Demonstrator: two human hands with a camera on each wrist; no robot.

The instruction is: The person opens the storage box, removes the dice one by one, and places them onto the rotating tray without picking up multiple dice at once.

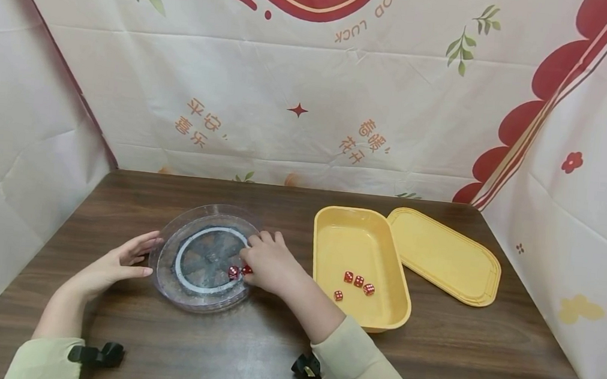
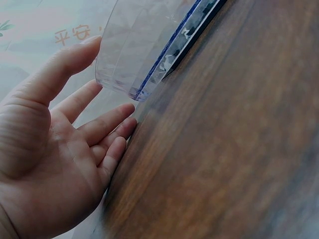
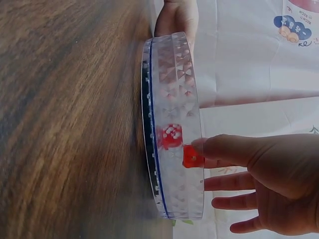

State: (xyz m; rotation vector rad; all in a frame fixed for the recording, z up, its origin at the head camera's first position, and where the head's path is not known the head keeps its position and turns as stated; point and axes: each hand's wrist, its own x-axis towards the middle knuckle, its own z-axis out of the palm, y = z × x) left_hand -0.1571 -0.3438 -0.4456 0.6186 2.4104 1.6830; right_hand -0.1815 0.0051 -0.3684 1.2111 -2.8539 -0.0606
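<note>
A round clear plastic dish [image 1: 198, 308] with a pale ring on its base sits on the table. My left hand [image 1: 112, 264] is at its left side, fingers spread and thumb apart, fingertips right at the rim. Over the right side of the dish, my right hand [image 1: 273, 265] pinches a red die [image 3: 192, 157] between thumb and index finger. Another red die [image 1: 233, 272] with white pips lies in the dish just left of it. In the right wrist view both dice show through the faceted clear wall, and the other fingers are held away from the dish.
To the right stands a yellow rectangular tub [image 1: 352, 215] with several red dice [image 1: 358, 281] in it. Its yellow lid [image 1: 446, 256] lies beside it, partly against the tub. The wooden table [image 1: 489, 356] ends at a printed cloth backdrop [image 1: 270, 72].
</note>
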